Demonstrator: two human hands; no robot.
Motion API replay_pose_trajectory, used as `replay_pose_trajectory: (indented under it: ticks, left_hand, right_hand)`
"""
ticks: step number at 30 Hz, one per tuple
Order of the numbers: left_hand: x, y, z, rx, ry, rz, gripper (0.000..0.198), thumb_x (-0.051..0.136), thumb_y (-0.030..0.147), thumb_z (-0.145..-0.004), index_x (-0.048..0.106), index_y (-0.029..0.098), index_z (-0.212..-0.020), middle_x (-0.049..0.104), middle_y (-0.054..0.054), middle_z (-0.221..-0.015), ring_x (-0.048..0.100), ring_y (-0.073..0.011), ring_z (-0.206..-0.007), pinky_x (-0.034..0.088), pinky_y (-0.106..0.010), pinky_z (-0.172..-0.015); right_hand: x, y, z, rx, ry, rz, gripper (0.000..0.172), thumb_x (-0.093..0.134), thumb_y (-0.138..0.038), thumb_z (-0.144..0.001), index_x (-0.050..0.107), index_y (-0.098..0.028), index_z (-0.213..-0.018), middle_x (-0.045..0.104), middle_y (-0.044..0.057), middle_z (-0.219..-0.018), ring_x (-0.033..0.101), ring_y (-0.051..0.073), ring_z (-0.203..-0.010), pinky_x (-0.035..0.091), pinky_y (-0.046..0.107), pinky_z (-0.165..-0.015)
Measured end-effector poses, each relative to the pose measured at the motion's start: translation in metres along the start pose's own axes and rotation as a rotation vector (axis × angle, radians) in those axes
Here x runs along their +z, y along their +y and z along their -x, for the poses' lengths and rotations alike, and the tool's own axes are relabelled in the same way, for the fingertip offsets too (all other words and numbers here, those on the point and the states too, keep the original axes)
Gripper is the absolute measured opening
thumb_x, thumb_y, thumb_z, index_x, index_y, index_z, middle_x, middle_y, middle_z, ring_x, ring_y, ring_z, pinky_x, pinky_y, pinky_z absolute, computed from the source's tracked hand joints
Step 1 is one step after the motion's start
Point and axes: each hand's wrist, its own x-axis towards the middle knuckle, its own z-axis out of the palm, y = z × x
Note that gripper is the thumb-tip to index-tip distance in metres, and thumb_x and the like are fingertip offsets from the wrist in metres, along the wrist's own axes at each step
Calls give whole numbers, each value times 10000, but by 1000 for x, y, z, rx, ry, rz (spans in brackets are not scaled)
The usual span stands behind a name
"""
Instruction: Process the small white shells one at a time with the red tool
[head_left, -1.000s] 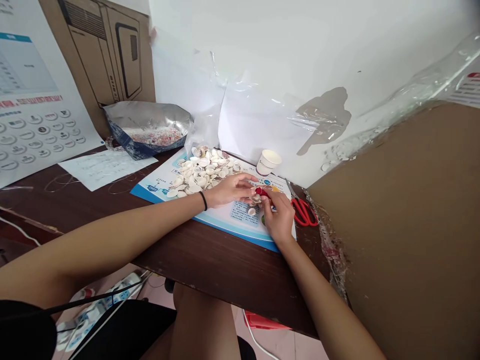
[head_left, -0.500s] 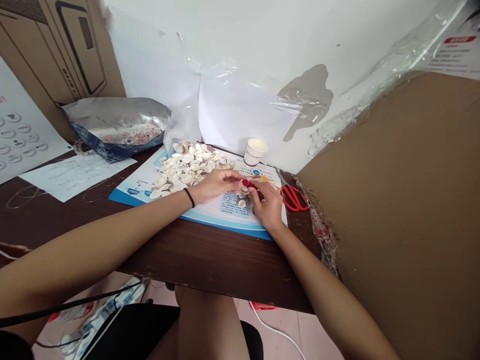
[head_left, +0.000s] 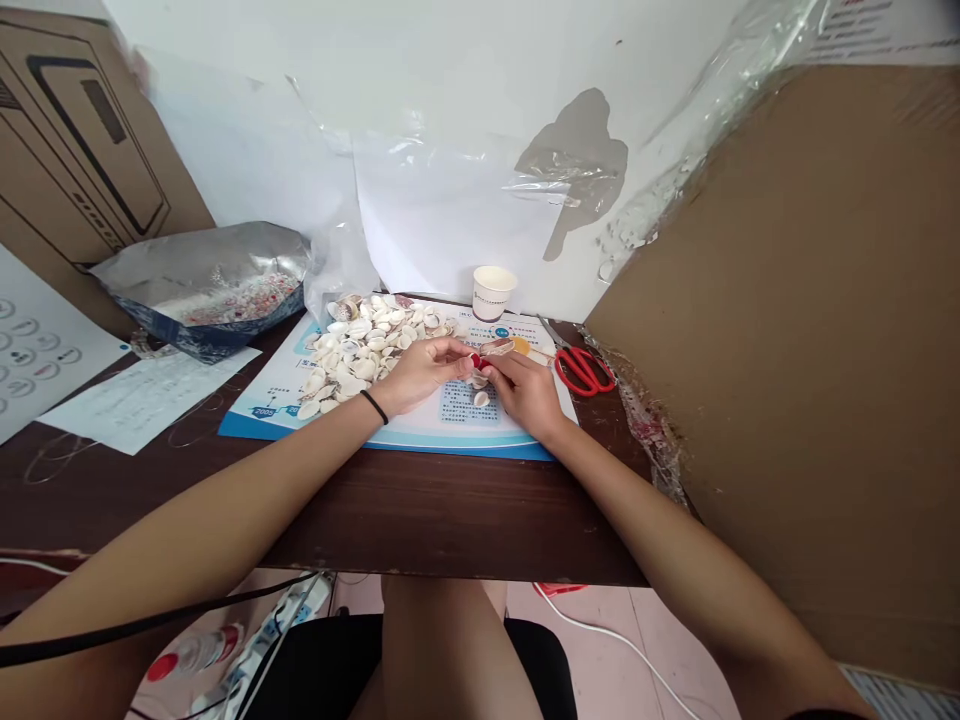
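Note:
A heap of white and speckled seashells (head_left: 367, 345) lies on a printed blue-and-white mat (head_left: 457, 435), with a few loose shells near my hands. My left hand (head_left: 424, 372) and my right hand (head_left: 525, 390) meet above the mat. Their fingertips pinch a small red object (head_left: 475, 360), partly hidden by the fingers. A pale shell (head_left: 495, 347) sits against my right fingers, and I cannot tell exactly how it joins the red object. A black band circles my left wrist.
A paper cup (head_left: 493, 292) and red-handled scissors (head_left: 583, 370) stand beyond my right hand. A foil bag of pink-white grains (head_left: 202, 285) and a paper sheet (head_left: 142, 400) lie left on the dark wooden table (head_left: 450, 520). A cardboard panel (head_left: 750, 300) closes the right side.
The whole scene has shifted left and upward in view as my head moved. My hands stay together on the small red object, which sits slightly more under my left fingertips.

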Motion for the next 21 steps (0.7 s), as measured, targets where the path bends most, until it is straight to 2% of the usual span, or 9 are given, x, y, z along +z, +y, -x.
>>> replay_pose_trajectory:
  ticks: [5,8,11,15,18,21]
  left_hand:
    - [0,4,1,-75,-9,46,328,867,290,-613,690,144,-847,692,-25,-832,638,-136,-814,489,-355,-872]
    - [1,8,2,-90,9,83,305,857,265,-627,681,148,-847,684,-15,-829,639,-135,-826,496,-368,-905]
    - [1,11,2,-116,36,134,274,844,220,-642,670,148,-841,670,-6,-819,639,-128,-824,504,-368,-922]
    - [-1,13,2,-158,2,158,250,828,174,-656,674,147,-851,680,-20,-847,652,-135,-848,505,-366,-936]
    - [-3,14,1,-172,-19,163,262,840,165,-631,674,145,-832,687,-28,-855,658,-150,-868,502,-370,-939]
    - [-2,15,2,-166,31,146,263,847,163,-615,674,147,-812,667,-13,-797,634,-127,-802,510,-326,-860]
  right_hand:
    - [-10,-8,-4,-3,-87,247,249,508,-280,-956,741,-202,-993,726,65,-874,634,180,-730,436,293,-654]
    - [-13,-12,-5,-32,-113,362,248,513,-264,-950,746,-194,-899,716,60,-806,581,161,-640,387,311,-644]
    - [-11,-15,-4,-30,-57,375,286,471,-268,-972,742,-179,-953,708,72,-805,567,162,-639,378,327,-661]
    - [-5,-19,-1,-33,42,334,353,400,-306,-1009,716,-175,-1096,718,79,-868,580,168,-683,381,326,-675]
    - [-2,-21,-1,-58,34,326,366,393,-318,-1016,725,-175,-1066,728,75,-881,585,168,-690,374,319,-669]
    - [-5,-14,-4,-71,-5,348,317,438,-306,-1006,724,-190,-1073,739,63,-868,592,165,-695,347,315,-669]
